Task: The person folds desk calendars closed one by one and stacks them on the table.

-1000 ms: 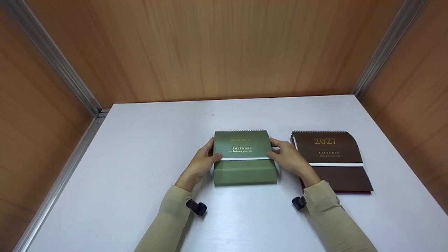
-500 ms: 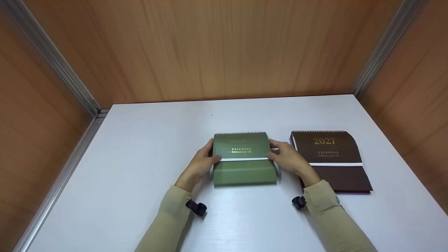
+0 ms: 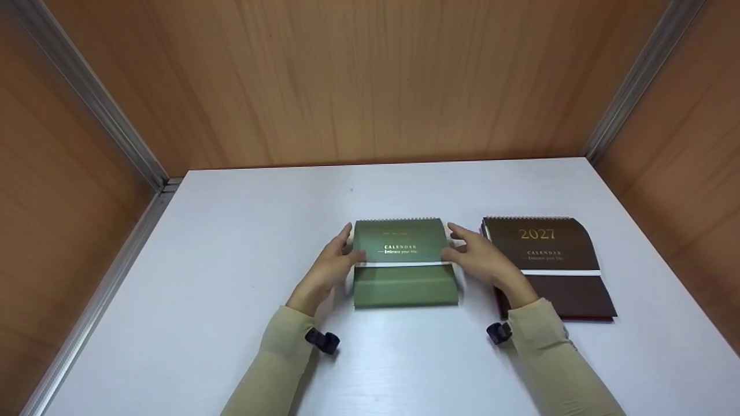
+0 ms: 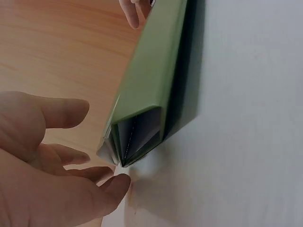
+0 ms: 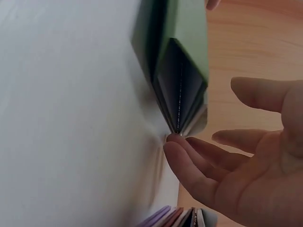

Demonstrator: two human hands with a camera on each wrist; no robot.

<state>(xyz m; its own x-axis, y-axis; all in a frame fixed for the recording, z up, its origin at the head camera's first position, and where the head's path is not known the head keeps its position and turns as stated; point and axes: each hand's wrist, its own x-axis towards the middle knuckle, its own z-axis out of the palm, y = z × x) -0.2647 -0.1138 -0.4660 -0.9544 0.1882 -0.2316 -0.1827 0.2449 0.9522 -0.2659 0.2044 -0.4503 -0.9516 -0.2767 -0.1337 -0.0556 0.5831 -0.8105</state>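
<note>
A green spiral-bound desk calendar point(image 3: 399, 289) lies on the white table, gold lettering and a white strip across its front. Its side, seen in the left wrist view, shows the folded hollow base point(image 4: 142, 130). My left hand point(image 3: 326, 268) is spread beside its left side, thumb and fingers apart. On the opposite side my right hand point(image 3: 484, 260) is likewise spread, its thumb overlapping the cover edge in the head view. The right wrist view shows the thumb point(image 5: 260, 92) off the calendar and the lower fingertips point(image 5: 175, 151) close by its spiral end. Neither hand grips it.
A dark brown 2027 calendar point(image 3: 558, 294) lies to the right, partly behind my right wrist. Wood-grain panels point(image 3: 370, 81) with metal corner posts point(image 3: 636, 81) stand behind and at both sides of the white table point(image 3: 202, 300).
Both hands have loosened from the green calendar, fingers and thumbs spreading away from its sides. Its upper cover has tipped slightly, lying a little lower than one second ago.
</note>
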